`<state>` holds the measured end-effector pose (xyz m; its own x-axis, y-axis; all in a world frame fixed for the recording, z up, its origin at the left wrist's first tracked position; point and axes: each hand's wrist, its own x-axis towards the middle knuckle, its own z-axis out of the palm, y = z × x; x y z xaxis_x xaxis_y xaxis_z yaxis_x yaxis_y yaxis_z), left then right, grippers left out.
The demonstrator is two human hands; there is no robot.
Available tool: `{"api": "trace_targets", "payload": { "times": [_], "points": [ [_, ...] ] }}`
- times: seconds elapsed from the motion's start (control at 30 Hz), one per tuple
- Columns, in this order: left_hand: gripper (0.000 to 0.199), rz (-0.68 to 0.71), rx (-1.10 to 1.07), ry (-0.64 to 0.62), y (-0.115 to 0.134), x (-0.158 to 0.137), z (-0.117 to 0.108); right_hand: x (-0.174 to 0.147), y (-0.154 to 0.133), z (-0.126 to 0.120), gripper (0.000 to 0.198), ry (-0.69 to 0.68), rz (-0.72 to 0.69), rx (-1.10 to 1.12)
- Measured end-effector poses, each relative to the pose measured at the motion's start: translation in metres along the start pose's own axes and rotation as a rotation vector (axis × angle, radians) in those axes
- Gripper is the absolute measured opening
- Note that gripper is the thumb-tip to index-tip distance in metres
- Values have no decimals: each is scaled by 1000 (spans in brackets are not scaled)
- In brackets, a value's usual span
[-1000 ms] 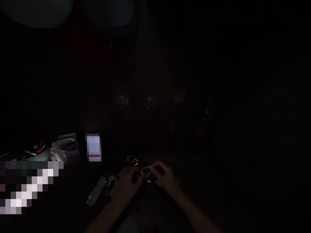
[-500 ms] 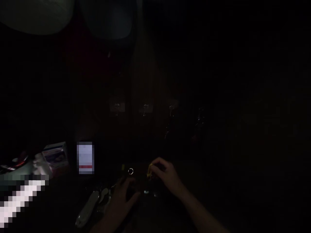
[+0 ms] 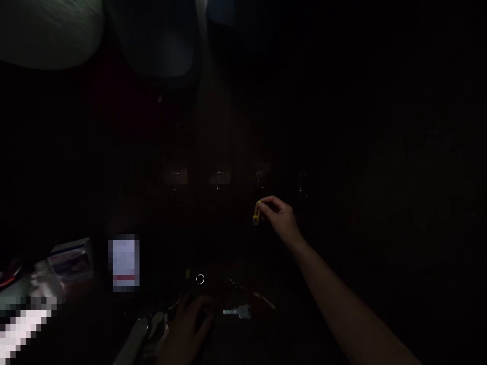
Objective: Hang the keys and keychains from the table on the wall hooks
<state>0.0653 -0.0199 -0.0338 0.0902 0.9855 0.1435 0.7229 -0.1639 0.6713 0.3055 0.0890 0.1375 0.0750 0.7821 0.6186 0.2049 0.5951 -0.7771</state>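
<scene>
In dim light, the right hand pinches a yellow cord near a row of hooks. The left hand, thumb and fingers parted, is lower, near a shiny ring. A box sits at left.

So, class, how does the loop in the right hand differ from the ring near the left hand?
Colour: the loop is yellow, while the ring is bright whitish. Shape: the loop looks narrow with a bunched lower end; the ring is round. Position: the loop is pinched in the fingers of the right hand; the ring lies apart from that hand. Both look small and thin.
</scene>
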Motion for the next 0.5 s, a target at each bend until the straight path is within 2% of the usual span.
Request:
{"api": "trace_targets", "payload": {
  "times": [0.2, 0.5],
  "points": [
    [30, 35, -32, -10, 7, -2, -5, 29, -8, -5, 25, 99, -67, -9],
    [27, 23, -56, 7, 6, -5, -5, 50, -5, -8, 25, 121, -68, -40]
  ]
}}
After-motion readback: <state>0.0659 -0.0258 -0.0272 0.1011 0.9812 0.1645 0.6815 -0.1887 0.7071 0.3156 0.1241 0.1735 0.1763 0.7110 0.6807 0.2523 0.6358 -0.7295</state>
